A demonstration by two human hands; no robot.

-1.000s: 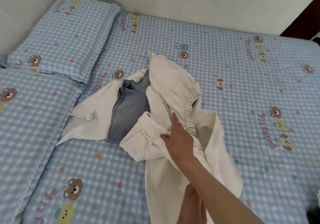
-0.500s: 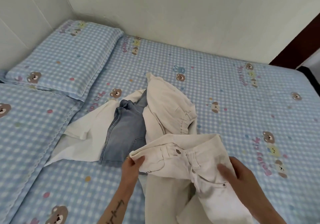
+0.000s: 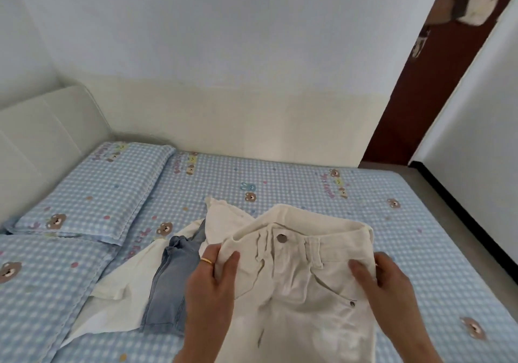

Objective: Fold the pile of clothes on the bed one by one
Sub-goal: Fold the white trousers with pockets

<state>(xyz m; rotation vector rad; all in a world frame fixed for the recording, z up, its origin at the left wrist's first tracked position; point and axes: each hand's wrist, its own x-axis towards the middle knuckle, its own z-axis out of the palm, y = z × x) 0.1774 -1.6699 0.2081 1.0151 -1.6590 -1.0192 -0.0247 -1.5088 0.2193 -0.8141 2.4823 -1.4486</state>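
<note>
Both hands hold a pair of white jeans (image 3: 297, 284) up by the waistband, front side toward the camera, with the metal button and fly in plain sight. The left hand (image 3: 210, 287) pinches the waistband's left corner, thumb on the front and fingers behind, a gold ring (image 3: 207, 261) on one finger. The right hand (image 3: 384, 287) is clamped on the right corner the same way. The legs of the jeans run off the bottom edge, so their lower length is cut off. Behind them on the checked blue bed (image 3: 308, 189) lies the rest of the pile: a blue denim garment (image 3: 172, 287) on a white garment (image 3: 120, 287), both partly hidden by the left hand and jeans. Another cream piece (image 3: 221, 219) peeks above the waistband; its shape is unclear. A pillow (image 3: 106, 183) sits at the far left.
</note>
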